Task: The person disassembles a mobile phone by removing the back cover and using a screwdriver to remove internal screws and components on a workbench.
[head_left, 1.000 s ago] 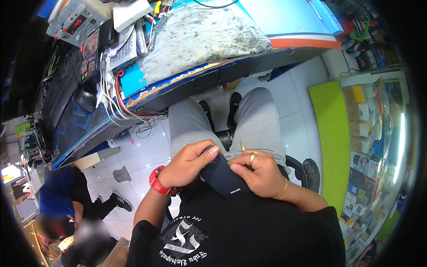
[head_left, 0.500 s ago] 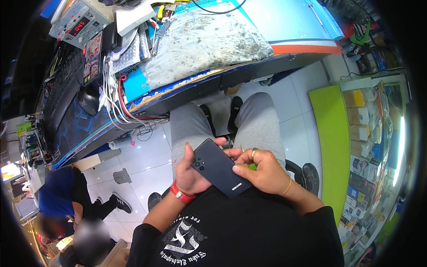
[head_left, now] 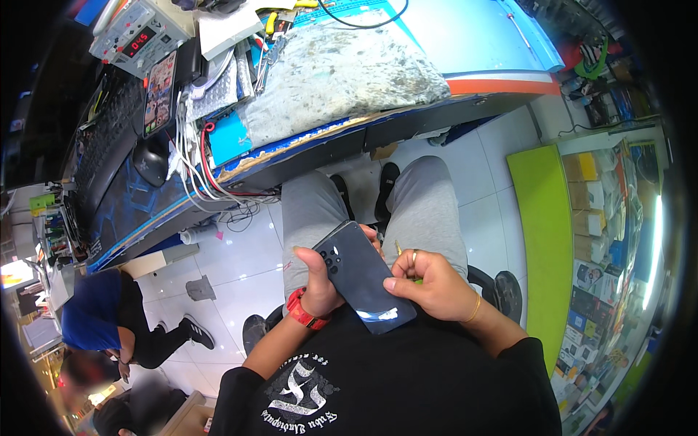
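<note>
Presently, the blue-edged, dark-fronted bench [head_left: 305, 142] stands well ahead of both hands. Between them, over the lap, lies the flat, dark glossy phone [head_left: 369, 282], back up. The left hand [head_left: 318, 288] cradles it loosely, thumb spread; the right hand [head_left: 438, 285] is pinched at its edge, apparently gripping a slim green-handled, brass-tipped tool [head_left: 398, 248]. The back seems fitted; any loosened seam cannot be told.

The smartphone [head_left: 367, 283] hides most fingers [head_left: 371, 234] of the left hand [head_left: 318, 283], the right hand [head_left: 435, 288] covers much of the gold-tipped tool [head_left: 398, 248], and a blue-shirted person's head [head_left: 87, 369] is blurred.
</note>
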Demonstrator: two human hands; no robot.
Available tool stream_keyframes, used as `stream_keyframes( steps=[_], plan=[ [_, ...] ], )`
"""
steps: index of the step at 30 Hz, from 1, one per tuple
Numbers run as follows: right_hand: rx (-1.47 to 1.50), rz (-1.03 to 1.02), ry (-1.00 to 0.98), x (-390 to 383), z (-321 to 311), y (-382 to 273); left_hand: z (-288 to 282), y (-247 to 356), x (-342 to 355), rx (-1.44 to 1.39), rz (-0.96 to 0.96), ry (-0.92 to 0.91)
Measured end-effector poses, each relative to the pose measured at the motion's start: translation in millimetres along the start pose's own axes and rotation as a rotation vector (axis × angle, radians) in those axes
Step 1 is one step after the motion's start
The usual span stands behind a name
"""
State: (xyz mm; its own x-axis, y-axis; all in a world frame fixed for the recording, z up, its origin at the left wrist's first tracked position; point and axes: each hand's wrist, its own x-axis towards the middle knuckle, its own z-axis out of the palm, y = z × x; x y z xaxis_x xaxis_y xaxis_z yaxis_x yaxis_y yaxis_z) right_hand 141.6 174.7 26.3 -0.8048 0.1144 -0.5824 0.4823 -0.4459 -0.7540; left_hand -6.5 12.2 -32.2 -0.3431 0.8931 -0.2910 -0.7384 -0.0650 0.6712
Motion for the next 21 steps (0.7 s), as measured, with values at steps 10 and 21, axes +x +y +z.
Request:
stream_keyframes(
  steps=[10, 21],
  plan=[
    [-0.060, -0.116, -0.004, -7.4, 11.4, -6.8, 3.0, -5.4, -0.1, -0.206, 0.015, -0.036],
    [0.046, -0.130, -0.031, 12.0, 20.8, 3.8, -10.1, -1.7, -1.3, -0.095, -0.015, -0.091]
  ],
)
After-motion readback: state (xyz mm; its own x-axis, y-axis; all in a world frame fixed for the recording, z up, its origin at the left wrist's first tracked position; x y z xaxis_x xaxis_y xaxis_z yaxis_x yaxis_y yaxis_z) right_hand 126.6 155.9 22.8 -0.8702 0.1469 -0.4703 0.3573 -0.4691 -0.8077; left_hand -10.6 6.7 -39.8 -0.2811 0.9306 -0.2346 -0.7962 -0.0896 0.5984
